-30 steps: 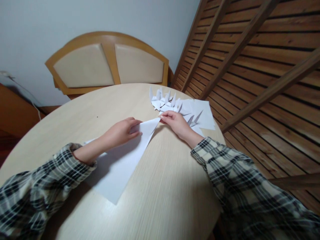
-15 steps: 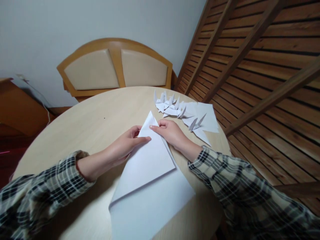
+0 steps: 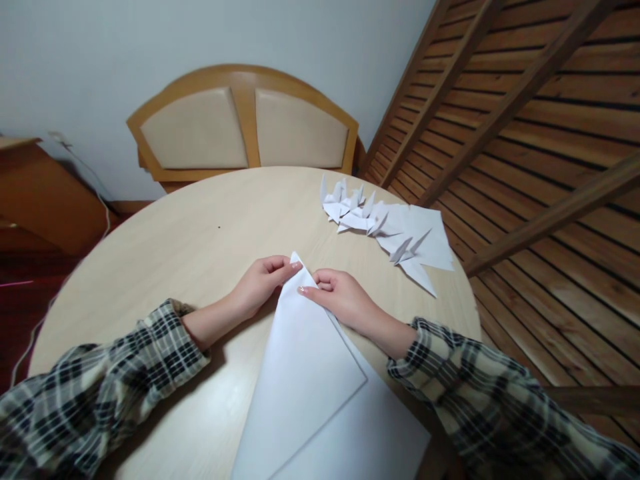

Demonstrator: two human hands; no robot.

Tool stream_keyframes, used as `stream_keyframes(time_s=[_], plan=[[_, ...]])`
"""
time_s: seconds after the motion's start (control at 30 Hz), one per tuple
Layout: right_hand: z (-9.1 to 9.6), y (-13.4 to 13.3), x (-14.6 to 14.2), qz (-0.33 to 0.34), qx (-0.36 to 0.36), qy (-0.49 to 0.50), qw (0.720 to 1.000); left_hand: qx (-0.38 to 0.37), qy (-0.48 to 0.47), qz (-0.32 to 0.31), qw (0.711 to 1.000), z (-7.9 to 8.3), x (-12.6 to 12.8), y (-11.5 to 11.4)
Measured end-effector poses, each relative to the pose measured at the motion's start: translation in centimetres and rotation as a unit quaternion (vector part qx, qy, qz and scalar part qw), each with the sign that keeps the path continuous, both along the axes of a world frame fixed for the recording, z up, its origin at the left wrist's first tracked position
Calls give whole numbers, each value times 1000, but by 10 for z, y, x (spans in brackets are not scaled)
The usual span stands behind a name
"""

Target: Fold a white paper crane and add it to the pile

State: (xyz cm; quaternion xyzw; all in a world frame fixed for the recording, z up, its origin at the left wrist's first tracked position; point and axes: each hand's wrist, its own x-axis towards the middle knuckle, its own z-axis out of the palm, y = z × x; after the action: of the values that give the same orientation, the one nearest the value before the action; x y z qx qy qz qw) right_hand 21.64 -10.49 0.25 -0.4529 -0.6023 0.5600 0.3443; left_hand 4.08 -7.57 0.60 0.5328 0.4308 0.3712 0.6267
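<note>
A large white sheet of paper (image 3: 315, 367), folded over on itself, reaches toward me past the bottom of the view, its pointed corner facing away. My left hand (image 3: 263, 280) pinches the left side close to the tip, thumb on top. My right hand (image 3: 345, 300) grips the right edge a little lower, its thumb flat on the upper layer and fingers curled at the edge. Beyond my right hand stand several folded paper cranes (image 3: 413, 257), their wings and necks pointing up.
Beneath everything is a round pale wooden table (image 3: 165, 247). Another white sheet (image 3: 430, 237) lies at its far right beside the cranes. A padded headboard (image 3: 245, 120) rises behind the table, and a slatted wooden panel (image 3: 540, 133) leans along the right.
The paper's tip has come nearer to me and the sheet has turned, its lower end swinging right. My left hand has slid up to the tip; my right hand has moved slightly closer to me.
</note>
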Motion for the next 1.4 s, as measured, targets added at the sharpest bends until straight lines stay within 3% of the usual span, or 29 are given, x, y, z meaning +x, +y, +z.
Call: stream_keyframes(time_s=[0.3,0.77,1.03,1.2,1.4], plan=[[7,26,5,-63,8,-65,996,131,24,51,990,-13,7,28],[-1,25,4,-69,51,-74,994,164,86,55,981,-13,9,29],[-12,25,8,-93,67,-20,993,132,92,-30,986,-8,10,27],[-11,26,8,-105,68,-22,992,114,91,11,989,-7,13,21],[-3,24,8,-44,43,-17,998,159,115,51,979,-10,11,20]])
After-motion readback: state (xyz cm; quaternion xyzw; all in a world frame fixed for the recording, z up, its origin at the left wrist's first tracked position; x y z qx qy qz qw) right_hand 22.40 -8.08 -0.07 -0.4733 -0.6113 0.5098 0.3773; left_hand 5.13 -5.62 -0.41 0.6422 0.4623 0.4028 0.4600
